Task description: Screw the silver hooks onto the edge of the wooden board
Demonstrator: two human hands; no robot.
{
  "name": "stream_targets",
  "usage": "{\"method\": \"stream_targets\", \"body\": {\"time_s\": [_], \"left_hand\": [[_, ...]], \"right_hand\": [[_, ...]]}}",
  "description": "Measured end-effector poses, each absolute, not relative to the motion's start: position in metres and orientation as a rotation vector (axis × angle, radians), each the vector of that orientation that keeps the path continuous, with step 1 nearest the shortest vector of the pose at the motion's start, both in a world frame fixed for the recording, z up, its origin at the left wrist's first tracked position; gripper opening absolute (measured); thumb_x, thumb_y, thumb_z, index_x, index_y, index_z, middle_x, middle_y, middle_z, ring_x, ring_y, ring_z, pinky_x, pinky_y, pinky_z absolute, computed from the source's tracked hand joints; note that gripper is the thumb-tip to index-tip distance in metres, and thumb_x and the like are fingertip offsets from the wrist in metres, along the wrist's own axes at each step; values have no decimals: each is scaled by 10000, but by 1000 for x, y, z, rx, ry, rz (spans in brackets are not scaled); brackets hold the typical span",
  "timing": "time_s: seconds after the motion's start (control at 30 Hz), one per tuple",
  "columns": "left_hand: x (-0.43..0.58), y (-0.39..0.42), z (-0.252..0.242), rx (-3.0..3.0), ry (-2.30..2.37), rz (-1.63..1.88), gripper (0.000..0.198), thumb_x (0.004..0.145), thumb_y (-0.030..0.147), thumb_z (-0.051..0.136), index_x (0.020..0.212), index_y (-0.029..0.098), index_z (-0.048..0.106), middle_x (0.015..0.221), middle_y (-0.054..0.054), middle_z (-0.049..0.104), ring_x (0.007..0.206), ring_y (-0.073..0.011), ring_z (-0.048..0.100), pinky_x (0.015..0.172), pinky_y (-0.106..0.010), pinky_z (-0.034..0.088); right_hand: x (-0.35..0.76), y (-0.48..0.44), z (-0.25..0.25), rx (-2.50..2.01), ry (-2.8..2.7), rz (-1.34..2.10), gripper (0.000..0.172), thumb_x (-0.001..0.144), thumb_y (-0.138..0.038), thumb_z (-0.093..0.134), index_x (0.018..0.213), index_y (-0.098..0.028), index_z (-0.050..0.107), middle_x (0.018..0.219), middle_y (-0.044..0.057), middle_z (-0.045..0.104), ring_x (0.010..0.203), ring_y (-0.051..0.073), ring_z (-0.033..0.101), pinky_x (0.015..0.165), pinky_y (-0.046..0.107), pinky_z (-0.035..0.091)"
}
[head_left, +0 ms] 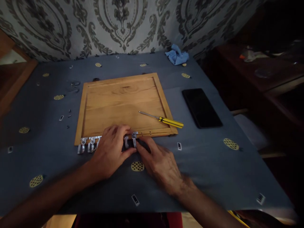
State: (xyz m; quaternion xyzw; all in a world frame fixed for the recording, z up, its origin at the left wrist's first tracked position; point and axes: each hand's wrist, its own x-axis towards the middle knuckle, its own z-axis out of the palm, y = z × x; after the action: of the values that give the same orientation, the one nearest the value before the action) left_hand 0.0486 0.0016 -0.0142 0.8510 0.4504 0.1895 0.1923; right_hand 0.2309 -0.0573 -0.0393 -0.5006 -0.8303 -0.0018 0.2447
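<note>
A framed wooden panel (123, 101) lies flat on the table, with silver metal hooks (92, 144) in a row along its near edge. My left hand (110, 152) reaches over this edge and covers part of the row. Its thumb and fingers close around the rightmost metal hook (134, 139). From the other side, my right hand (160, 163) is closed with its fingertips against the same hook's lower end. A screwdriver (169, 121) with a yellow and black handle rests on the panel, its shaft pointing left.
Right of the panel lies a black smartphone (201, 107). A crumpled blue cloth (177, 55) sits at the far edge of the cloth-covered table (209, 177). Small metal parts (75, 84) lie to the left. Small holes (150, 133) show along the panel's near edge.
</note>
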Motion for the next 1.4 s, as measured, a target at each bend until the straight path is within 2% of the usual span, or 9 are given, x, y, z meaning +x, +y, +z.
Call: {"method": "stream_targets", "body": {"time_s": [0.2,0.37,0.53,1.0,1.27,1.4], "left_hand": [[48,1,-14,2387,1289,510,529,766,177,808,1181,214,483,1147,-86,689,1090,-305,645,926,-492,511],[49,1,-11,2399,1287,490,532,765,165,809,1178,215,477,1140,-83,686,1078,-299,645,917,-488,518],[50,2,-9,2400,1280,475,508,776,172,803,1167,215,482,1136,-86,684,1080,-306,642,918,-504,511],[50,4,-10,2432,1255,493,505,762,191,816,1142,212,485,1099,-88,688,1029,-312,652,873,-507,526],[46,5,-5,2417,1227,472,666,758,223,819,1299,194,433,1249,-131,657,1154,-344,628,961,-541,508],[45,6,-3,2442,1224,477,680,757,239,825,1305,190,425,1204,-122,668,1103,-341,645,932,-547,520]], "right_hand": [[231,-59,-41,-1385,-2238,41,395,934,-6,422,1227,-132,654,1268,134,677,886,172,708,759,277,618],[234,-58,-42,-1334,-2258,74,368,954,-26,431,1234,-89,661,1390,153,623,987,214,710,774,323,642],[235,-57,-41,-1341,-2281,57,363,963,-38,440,1235,-92,674,1403,134,621,961,202,713,787,322,644],[235,-55,-41,-1352,-2320,-14,365,926,-29,482,1220,-100,685,1382,119,640,833,185,725,618,320,619],[234,-55,-41,-1362,-2303,-43,361,891,-20,495,1176,-111,697,1362,120,655,760,166,711,588,300,583],[235,-55,-42,-1370,-2312,-39,359,885,-23,533,1191,-127,689,1370,107,652,760,154,703,607,278,578]]}}
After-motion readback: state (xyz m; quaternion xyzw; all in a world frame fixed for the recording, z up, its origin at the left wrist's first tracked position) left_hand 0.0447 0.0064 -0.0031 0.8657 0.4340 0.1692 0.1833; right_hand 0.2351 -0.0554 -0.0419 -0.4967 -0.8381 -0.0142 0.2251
